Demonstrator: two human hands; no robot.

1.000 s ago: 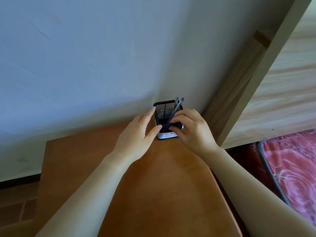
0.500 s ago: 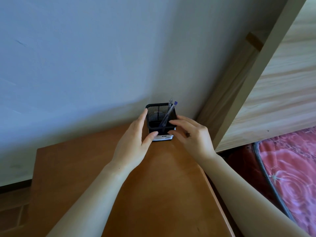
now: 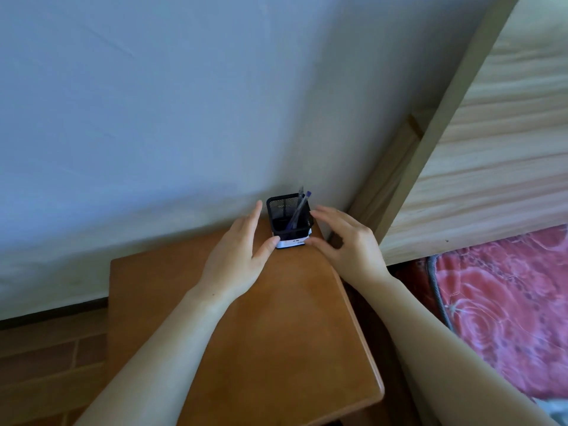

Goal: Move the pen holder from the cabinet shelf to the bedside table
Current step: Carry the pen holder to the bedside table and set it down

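Observation:
The black mesh pen holder [image 3: 284,218] stands upright at the far right corner of the brown bedside table [image 3: 276,327], close to the wall. Two pens [image 3: 299,206] lean inside it. My left hand [image 3: 236,256] is at its left side with fingers spread, and the thumb tip rests by the holder's white base. On the other side, my right hand [image 3: 350,244] hovers with fingers apart, its fingertips just off the mesh. Neither hand closes around the holder.
A pale wall [image 3: 184,118] rises right behind the table. A light wooden bed frame [image 3: 491,164] stands to the right, with a red patterned mattress [image 3: 507,302] below it. Brick-coloured floor [image 3: 46,364] shows at the left.
Both hands gripped the holder a second ago; their fingers have since opened and drawn back slightly. The holder stays on the table's far corner. The view shifted a little.

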